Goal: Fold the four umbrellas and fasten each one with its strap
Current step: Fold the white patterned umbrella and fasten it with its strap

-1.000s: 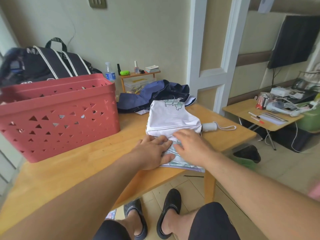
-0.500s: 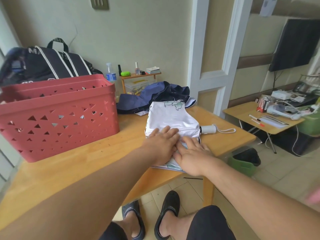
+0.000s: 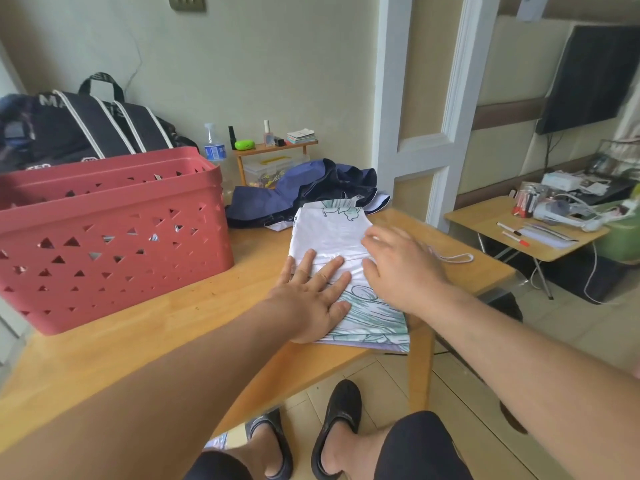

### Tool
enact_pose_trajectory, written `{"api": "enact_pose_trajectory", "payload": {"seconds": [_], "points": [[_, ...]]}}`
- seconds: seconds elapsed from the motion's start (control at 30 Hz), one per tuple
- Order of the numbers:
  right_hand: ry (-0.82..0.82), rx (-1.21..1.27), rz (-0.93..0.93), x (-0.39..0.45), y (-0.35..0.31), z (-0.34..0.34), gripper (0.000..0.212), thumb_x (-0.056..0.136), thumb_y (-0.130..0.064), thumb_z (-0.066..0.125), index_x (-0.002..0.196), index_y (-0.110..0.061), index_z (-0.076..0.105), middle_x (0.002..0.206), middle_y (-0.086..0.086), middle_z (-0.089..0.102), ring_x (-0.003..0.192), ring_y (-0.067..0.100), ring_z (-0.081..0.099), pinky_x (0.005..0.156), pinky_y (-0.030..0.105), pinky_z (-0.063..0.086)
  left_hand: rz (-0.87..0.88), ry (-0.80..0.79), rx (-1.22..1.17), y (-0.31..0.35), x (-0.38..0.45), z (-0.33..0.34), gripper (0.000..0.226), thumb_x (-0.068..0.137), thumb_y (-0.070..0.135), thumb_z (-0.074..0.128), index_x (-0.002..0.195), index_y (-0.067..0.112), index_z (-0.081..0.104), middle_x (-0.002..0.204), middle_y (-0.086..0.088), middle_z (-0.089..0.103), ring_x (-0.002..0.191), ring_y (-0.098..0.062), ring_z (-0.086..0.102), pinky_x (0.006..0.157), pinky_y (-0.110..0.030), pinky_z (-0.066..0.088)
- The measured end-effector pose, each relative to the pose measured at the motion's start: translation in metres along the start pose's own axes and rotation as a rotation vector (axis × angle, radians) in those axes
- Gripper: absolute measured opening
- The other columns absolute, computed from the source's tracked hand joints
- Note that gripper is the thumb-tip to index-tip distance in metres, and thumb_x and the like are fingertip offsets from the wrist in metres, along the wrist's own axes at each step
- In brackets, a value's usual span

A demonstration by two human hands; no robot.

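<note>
Wooden table (image 3: 145,327), frame centre: left hand (image 3: 313,296) and right hand (image 3: 398,268) spread flat on white umbrella (image 3: 329,233); red basket (image 3: 104,237) left; cream walls.

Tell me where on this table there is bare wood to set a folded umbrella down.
Bare wood on the table runs along the near edge, in front of the red basket and left of the left hand. A narrower strip lies between basket and white umbrella. The far side is crowded by the navy umbrella; the right hand covers the right part.

Pale green wall (image 3: 277,64); tiled floor (image 3: 588,334); wooden table (image 3: 138,323); wall-mounted TV (image 3: 595,74).
</note>
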State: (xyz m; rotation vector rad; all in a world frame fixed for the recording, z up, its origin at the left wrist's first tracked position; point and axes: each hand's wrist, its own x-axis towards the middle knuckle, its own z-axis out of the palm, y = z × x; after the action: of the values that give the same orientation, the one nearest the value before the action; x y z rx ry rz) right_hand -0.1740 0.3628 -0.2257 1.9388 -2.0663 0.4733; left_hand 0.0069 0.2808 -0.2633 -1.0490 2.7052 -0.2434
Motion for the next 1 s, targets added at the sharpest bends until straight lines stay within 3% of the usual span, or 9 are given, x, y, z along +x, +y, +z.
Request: {"api": "enact_pose_trajectory", "payload": {"seconds": [0.07,0.13,0.2,0.33,0.43,0.53,0.67,0.9,1.0], "points": [[-0.218,0.056,0.007,-0.001,0.002,0.016,0.063,0.106,-0.049,0.038,0.160,-0.019,0.027,0.172,-0.007,0.009,0.158,0.021,0.005,0.123,0.046,0.020,0.010,0.008,-0.047,-0.001,-0.001,0.002,0.068,0.102,0.068,0.000,0.160,0.041,-0.021,0.163,0.016,-0.038,0.149,-0.030,-0.040,0.123,-0.058,-0.019],[-0.399,0.020,0.075,-0.008,0.010,0.035,0.081,0.102,-0.067,0.026,0.165,-0.027,-0.006,0.169,-0.017,-0.024,0.157,0.016,-0.022,0.127,0.055,0.004,0.033,0.053,-0.136,-0.005,-0.001,0.009,0.071,0.101,0.070,0.004,0.161,0.040,-0.020,0.164,0.019,-0.036,0.149,-0.025,-0.042,0.123,-0.056,-0.019],[-0.428,0.000,0.107,-0.013,0.018,0.045,0.084,0.099,-0.073,0.019,0.162,-0.032,-0.018,0.163,-0.022,-0.035,0.153,0.013,-0.032,0.126,0.057,-0.002,0.084,0.124,-0.230,-0.013,-0.003,0.016,0.078,0.101,0.073,0.015,0.162,0.038,-0.018,0.166,0.020,-0.031,0.150,-0.018,-0.039,0.125,-0.053,-0.018],[-0.415,-0.027,0.093,-0.012,0.015,0.047,0.085,0.099,-0.073,0.018,0.162,-0.031,-0.020,0.163,-0.019,-0.037,0.153,0.016,-0.033,0.126,0.057,-0.003,0.158,0.361,-0.423,-0.039,-0.005,0.014,0.074,0.099,0.068,0.040,0.164,0.035,0.025,0.173,0.011,0.014,0.160,-0.011,0.003,0.129,-0.041,0.004],[-0.406,-0.008,0.092,-0.010,0.015,0.049,0.086,0.099,-0.073,0.020,0.162,-0.029,-0.020,0.164,-0.017,-0.037,0.153,0.017,-0.033,0.127,0.056,-0.001,-0.021,0.625,-0.606,-0.058,0.012,-0.005,0.045,0.099,0.043,0.057,0.141,0.029,0.061,0.146,0.005,0.056,0.136,-0.019,0.051,0.114,-0.035,0.039],[-0.386,0.019,0.082,-0.011,0.015,0.051,0.086,0.099,-0.071,0.022,0.163,-0.029,-0.018,0.165,-0.017,-0.035,0.153,0.017,-0.034,0.127,0.053,0.002,-0.275,0.632,-0.802,-0.070,0.043,-0.026,0.046,0.092,0.025,0.060,0.138,0.022,0.061,0.134,-0.004,0.057,0.124,-0.026,0.056,0.107,-0.039,0.046],[-0.369,0.033,0.082,-0.012,0.017,0.052,0.086,0.099,-0.071,0.022,0.162,-0.030,-0.019,0.164,-0.017,-0.035,0.152,0.016,-0.035,0.127,0.053,0.001,-0.496,0.588,-1.035,-0.077,0.079,-0.052,0.052,0.093,0.036,0.067,0.138,0.016,0.049,0.123,-0.007,0.059,0.113,-0.031,0.059,0.096,-0.046,0.053],[-0.374,0.027,0.089,-0.013,0.018,0.054,0.095,0.091,-0.085,0.015,0.161,-0.032,-0.022,0.162,-0.020,-0.038,0.151,0.016,-0.037,0.127,0.054,-0.003,-0.524,0.560,-1.076,-0.070,0.096,-0.060,0.070,0.092,0.038,0.071,0.150,0.028,0.033,0.109,-0.007,0.062,0.100,-0.031,0.062,0.079,-0.039,0.052],[-0.374,0.029,0.088,-0.013,0.017,0.052,0.096,0.092,-0.085,0.017,0.162,-0.031,-0.021,0.163,-0.019,-0.038,0.151,0.017,-0.036,0.127,0.054,-0.004,-0.549,0.526,-1.088,-0.070,0.090,-0.061,0.066,0.092,0.037,0.074,0.149,0.027,0.042,0.124,-0.005,0.061,0.105,-0.028,0.061,0.087,-0.040,0.055]]}}
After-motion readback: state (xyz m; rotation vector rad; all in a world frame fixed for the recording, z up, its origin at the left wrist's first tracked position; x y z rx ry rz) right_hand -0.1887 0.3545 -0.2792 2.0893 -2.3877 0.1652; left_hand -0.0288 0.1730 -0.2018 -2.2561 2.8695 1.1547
